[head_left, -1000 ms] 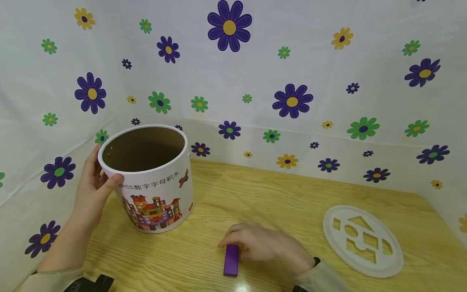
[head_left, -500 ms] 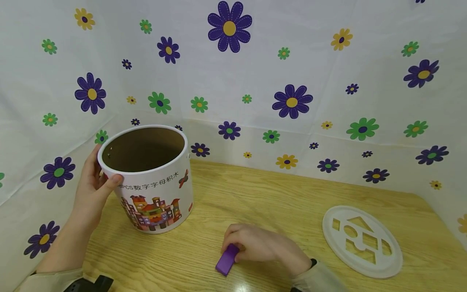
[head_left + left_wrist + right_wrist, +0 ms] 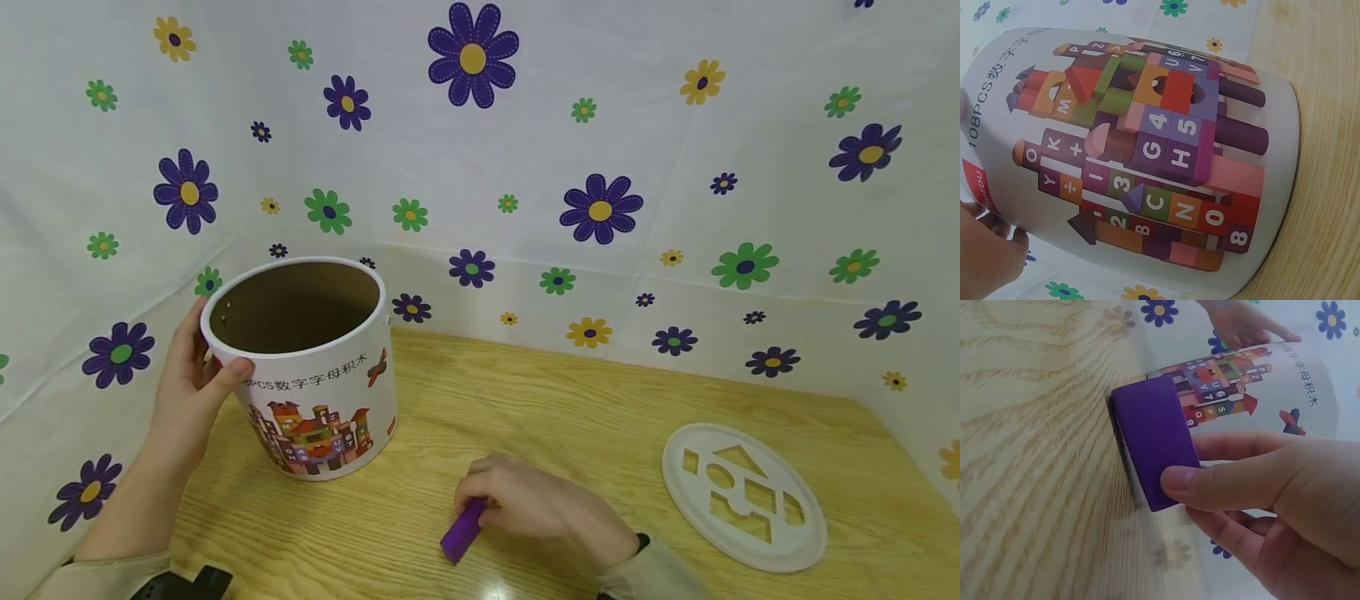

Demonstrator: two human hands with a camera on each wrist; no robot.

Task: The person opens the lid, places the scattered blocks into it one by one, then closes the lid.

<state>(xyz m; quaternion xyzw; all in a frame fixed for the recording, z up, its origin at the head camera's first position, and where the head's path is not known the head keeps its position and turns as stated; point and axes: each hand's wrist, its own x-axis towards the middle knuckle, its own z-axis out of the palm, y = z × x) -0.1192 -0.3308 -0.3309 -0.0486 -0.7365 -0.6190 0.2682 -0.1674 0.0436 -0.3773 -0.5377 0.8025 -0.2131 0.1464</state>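
Note:
My left hand grips the near left rim of a white cylindrical bucket, its thumb over the printed front. Pictures of coloured letter and number blocks cover the side that fills the left wrist view. What shows of the bucket's inside is bare and brown. To the right of it, low over the table, my right hand pinches a purple rectangular block between thumb and fingers. In the right wrist view the block is tilted, one edge at or just above the wood; contact cannot be made out.
A white round lid with shaped cut-outs lies flat on the wooden table at the right. Behind and to the left hangs a white cloth printed with flowers. The table's back edge meets this cloth.
The purple block, flat and pointing straight toward me a second ago, is now turned and tipped in my right hand's pinch. My left hand and the bucket have stayed put.

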